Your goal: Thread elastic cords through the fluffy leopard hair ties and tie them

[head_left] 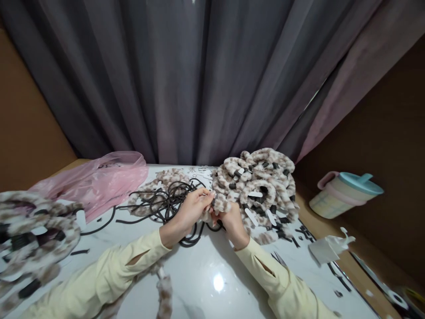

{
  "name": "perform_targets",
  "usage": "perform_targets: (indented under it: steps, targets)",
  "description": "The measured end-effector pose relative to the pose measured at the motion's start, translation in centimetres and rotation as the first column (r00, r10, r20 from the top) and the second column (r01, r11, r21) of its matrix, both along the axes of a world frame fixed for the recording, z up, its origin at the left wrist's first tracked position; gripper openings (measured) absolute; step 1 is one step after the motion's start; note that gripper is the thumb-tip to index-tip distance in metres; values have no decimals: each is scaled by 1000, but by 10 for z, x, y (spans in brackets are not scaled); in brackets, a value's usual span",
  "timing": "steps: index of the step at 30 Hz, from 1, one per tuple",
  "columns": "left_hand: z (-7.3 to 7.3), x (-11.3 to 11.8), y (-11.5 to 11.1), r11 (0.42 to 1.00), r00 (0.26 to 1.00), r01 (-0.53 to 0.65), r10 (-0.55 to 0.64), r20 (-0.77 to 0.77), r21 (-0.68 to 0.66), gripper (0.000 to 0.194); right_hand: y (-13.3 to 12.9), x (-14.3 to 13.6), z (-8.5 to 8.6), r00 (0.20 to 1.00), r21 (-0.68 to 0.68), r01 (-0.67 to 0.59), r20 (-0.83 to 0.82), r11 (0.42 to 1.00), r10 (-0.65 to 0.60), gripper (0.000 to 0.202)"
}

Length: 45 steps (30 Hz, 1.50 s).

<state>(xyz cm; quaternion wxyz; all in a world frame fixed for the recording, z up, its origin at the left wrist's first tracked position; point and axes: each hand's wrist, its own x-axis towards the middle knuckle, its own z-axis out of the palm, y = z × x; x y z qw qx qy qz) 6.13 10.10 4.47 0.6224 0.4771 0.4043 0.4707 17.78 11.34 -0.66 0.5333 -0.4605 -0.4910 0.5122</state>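
Observation:
In the head view, my left hand (193, 207) is closed, its thumb and fingers pinching a strip of spotted plush fabric (222, 204). Close beside it, my right hand (233, 223) grips the same plush piece, fingers curled around its lower side. Part of the piece is hidden behind both hands. A tangle of black cords (166, 199) lies under and left of my left hand. Just beyond my right hand rises a pile of spotted plush rings (265, 188) with black bands and white tags.
More plush rings (40, 226) lie at the left, near a pink plastic bag (113, 175). A lidded cup (343, 192) and a white packet (328, 249) stand at the right. Scissors (278, 258) lie by my right sleeve. A grey curtain (186, 79) hangs behind the white table (212, 297).

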Motion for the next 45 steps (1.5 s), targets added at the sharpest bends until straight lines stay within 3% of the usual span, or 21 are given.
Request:
perform_targets:
  steps: [7, 11, 13, 15, 17, 18, 20, 24, 28, 32, 35, 39, 42, 45]
  targets:
    - [1, 10, -9, 981, 995, -18, 36, -92, 194, 28, -4, -2, -2, 992, -42, -21, -122, 999, 16, 28]
    - [-3, 6, -10, 939, 953, -12, 115, -280, 345, 23, -15, -11, 4, 972, -145, -133, -213, 980, 100, 24]
    - [-6, 1, -8, 826, 891, -14, 266, -368, 563, 18, -22, -14, 10, 952, -205, -228, -253, 952, 174, 24]
    - [-9, -6, -3, 616, 824, 28, 432, -367, 788, 15, -27, -14, 16, 926, -256, -322, -284, 911, 248, 26]
    - [-11, -13, 3, 439, 780, 81, 531, -331, 895, 14, -30, -12, 23, 904, -289, -388, -304, 875, 301, 31]
    - [-11, -16, 6, 396, 763, 95, 561, -323, 913, 14, -31, -11, 25, 897, -298, -408, -309, 863, 317, 33]
    - [-11, -21, 12, 368, 727, 102, 607, -322, 924, 12, -31, -9, 30, 891, -304, -423, -310, 854, 331, 36]
    - [-10, -23, 19, 326, 682, 113, 662, -311, 939, 5, -33, -7, 40, 924, -228, -337, -265, 914, 275, 36]
    - [-8, -22, 24, 323, 652, 155, 676, -342, 934, 6, -36, -3, 54, 955, -150, -277, -153, 949, 255, 33]
    - [-6, -21, 25, 326, 609, 239, 683, -403, 915, 16, -37, 4, 67, 956, -113, -275, 69, 955, 284, 37]
    - [-6, -18, 23, 352, 583, 282, 676, -451, 892, 20, -41, 8, 75, 930, -89, -301, 192, 950, 313, 38]
    - [-8, -17, 19, 411, 600, 349, 593, -537, 842, 25, -43, 14, 81, 863, -56, -366, 353, 929, 361, 38]
    - [-5, -18, 16, 492, 627, 324, 527, -573, 808, 23, -36, 21, 77, 791, 160, -342, 581, 926, 192, 33]
    - [0, -19, 8, 604, 661, 263, 455, -597, 752, 23, -26, 28, 67, 667, 433, -316, 734, 844, -127, 23]
